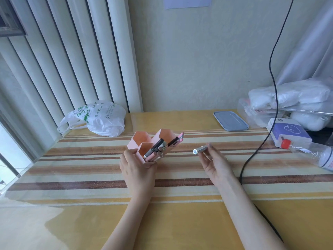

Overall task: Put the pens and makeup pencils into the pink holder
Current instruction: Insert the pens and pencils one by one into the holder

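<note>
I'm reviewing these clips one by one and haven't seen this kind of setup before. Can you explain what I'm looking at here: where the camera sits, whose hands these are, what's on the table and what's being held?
There is no machine here. One wide-angle camera sits on a person's head, looking forward and down, so both bare arms reach in from the bottom.

The left hand grips the pink holder, which has honeycomb-shaped compartments; pens and makeup pencils already lean out of the ones on the right. The right hand pinches a silver makeup pencil, beside the holder and not yet in it.

All this is on a striped table. Farther back lie a white plastic bag, a blue lid, a purple-and-white box, a plastic bottle and a black cable.
</note>
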The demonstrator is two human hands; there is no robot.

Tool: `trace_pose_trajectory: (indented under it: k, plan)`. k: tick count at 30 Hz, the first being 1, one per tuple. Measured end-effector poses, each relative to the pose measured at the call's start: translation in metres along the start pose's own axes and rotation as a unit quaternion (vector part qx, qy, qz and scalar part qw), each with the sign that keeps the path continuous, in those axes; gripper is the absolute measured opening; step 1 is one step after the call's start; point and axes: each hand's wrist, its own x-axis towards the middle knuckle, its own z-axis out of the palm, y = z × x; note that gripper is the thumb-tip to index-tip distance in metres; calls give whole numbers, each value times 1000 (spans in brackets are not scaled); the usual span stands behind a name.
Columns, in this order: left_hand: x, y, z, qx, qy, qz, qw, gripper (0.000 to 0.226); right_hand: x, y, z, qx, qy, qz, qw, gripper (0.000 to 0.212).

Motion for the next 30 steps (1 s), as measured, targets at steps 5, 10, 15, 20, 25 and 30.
trace_pose_trajectory:
  k: [5, 10, 15, 20, 25, 30]
  plan:
    - [-1, 3, -2, 13, 8, 50, 999, 55, 0, 4, 1, 44, 21, 34, 998, 6]
    - [-1, 3, -2, 16, 11, 58, 998, 51, -3, 4, 4, 26, 21, 17, 999, 5]
    - [-2, -2, 0, 29, -7, 60, 998, 53, -21, 3, 33, -50, 18, -176, 983, 23]
    - [-2, 1, 1, 46, -5, 79, 996, 61, -53, 27, 57, -263, -32, -434, 861, 25]
    - [-2, 0, 3, 51, 31, 114, 992, 45, -43, 47, 44, -542, -42, -552, 632, 15]
    - [-3, 5, 0, 16, 36, 101, 994, 36, -32, 56, 40, -631, -127, -512, 569, 47]
